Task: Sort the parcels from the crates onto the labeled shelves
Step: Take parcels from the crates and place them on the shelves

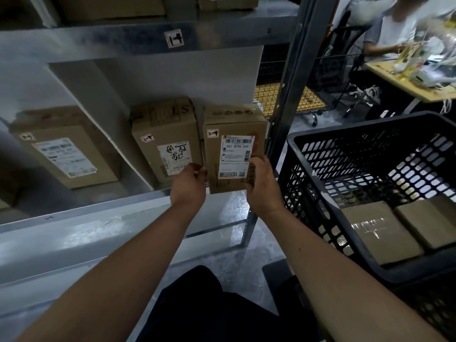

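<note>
Both hands steady the upright parcel (pixel 234 149) at the shelf edge (pixel 138 201): right hand (pixel 262 186) grasping its right side, left hand (pixel 190 183) pinching the left edge, its long axis vertical.

Dim, bluish light is covering the shelf (pixel 103 203), with deep shadow pooling at its left end. Brighter light is glaring on the desk (pixel 385 77) at far right, blurring it. Straight lines are bowing toward the frame's edges.
</note>
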### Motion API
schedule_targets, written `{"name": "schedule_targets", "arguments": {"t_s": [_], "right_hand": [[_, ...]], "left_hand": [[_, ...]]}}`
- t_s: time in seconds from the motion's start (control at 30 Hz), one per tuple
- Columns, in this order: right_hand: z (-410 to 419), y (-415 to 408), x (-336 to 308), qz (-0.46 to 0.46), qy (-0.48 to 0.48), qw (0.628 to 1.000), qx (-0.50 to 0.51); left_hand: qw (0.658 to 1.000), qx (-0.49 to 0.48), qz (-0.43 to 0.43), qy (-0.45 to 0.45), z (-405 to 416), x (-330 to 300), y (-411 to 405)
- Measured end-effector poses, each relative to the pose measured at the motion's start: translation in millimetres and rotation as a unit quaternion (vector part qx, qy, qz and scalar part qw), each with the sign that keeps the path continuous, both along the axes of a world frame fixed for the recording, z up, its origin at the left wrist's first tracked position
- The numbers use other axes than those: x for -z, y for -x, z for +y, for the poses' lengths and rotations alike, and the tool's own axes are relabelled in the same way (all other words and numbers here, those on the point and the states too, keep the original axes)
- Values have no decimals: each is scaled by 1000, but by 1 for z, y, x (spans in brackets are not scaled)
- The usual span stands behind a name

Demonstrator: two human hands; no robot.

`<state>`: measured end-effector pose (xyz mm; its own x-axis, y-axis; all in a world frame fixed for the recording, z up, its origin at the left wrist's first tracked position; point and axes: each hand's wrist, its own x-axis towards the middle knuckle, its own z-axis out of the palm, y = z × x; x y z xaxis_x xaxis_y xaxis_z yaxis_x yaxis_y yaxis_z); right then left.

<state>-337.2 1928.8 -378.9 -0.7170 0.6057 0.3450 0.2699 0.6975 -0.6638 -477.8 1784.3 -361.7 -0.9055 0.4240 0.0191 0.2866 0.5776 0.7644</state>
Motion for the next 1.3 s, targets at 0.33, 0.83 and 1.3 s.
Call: {"name": "schedule_targets", "arguments": {"t_s": [0.33,0.83,1.3], "right_hand": [[10,-1,27,-1,25,999,37],[16,14,5,-70,123,990,-17],[28,38,12,-14,179,982,-59]], "left_hand": [[992,-7,-92,-80,22,18,-5],[981,60,-124,-136,32,13,-7],[963,67,-176,-191,34,26,-3]]}}
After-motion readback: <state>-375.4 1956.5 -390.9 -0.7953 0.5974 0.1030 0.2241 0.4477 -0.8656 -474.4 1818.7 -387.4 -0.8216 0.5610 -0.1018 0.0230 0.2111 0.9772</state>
